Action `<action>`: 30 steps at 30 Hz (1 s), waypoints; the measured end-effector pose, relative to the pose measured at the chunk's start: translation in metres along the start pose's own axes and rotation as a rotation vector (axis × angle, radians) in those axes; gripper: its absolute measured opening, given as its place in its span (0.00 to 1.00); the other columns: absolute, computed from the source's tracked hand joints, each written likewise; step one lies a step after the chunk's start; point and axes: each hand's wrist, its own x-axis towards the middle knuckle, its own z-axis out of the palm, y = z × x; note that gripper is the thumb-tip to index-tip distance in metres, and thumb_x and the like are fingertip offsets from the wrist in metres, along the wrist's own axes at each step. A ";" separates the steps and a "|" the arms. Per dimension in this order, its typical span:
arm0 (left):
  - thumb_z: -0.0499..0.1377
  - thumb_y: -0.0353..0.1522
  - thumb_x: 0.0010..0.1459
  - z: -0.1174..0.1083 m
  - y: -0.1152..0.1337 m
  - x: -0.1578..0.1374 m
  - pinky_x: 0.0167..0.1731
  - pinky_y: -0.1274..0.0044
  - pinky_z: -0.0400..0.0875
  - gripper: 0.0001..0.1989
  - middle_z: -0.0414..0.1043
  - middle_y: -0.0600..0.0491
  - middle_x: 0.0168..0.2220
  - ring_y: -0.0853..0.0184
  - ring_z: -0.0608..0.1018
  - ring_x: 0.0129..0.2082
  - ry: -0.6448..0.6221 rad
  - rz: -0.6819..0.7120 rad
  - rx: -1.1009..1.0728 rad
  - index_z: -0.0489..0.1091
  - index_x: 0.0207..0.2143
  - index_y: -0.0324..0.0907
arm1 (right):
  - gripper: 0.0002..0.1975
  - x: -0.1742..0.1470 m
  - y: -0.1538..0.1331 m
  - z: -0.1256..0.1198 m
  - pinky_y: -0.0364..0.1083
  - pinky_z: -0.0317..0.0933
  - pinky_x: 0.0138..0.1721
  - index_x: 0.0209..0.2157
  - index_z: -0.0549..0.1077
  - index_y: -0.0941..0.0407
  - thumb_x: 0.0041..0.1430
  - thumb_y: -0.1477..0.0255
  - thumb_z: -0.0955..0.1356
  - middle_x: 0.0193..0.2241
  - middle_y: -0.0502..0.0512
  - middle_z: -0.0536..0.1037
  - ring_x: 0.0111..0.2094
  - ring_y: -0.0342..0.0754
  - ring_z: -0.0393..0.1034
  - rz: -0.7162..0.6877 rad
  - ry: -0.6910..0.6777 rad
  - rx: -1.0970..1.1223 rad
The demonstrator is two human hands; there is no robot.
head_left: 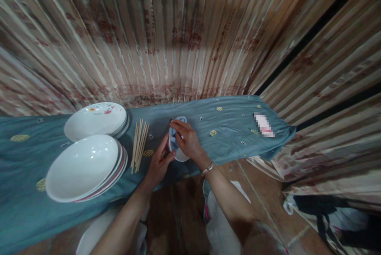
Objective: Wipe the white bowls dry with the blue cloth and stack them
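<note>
Over the near middle of the table, both my hands are around a small white bowl (181, 156). My left hand (159, 164) grips it from the left side, thumb at the near rim. With bent fingers my right hand (188, 139) presses a light blue cloth (174, 139) against the bowl. The hands cover much of the bowl and part of the cloth. Just left of my left hand lies a loose bundle of wooden chopsticks (139, 144).
A stack of large white bowls (81, 167) stands at the near left, with a stack of flower-patterned plates (95, 118) behind it. A blurred pink and white item (264, 125) lies on the right of the blue tablecloth (229, 128). Pleated curtains (184, 48) hang behind.
</note>
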 end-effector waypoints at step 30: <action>0.69 0.46 0.43 -0.015 0.009 -0.001 0.33 0.69 0.79 0.37 0.78 0.44 0.44 0.52 0.80 0.43 0.056 -0.153 -0.027 0.69 0.53 0.39 | 0.18 -0.004 0.031 -0.012 0.54 0.62 0.53 0.46 0.75 0.57 0.58 0.80 0.60 0.42 0.61 0.79 0.45 0.54 0.71 0.130 -0.011 -0.178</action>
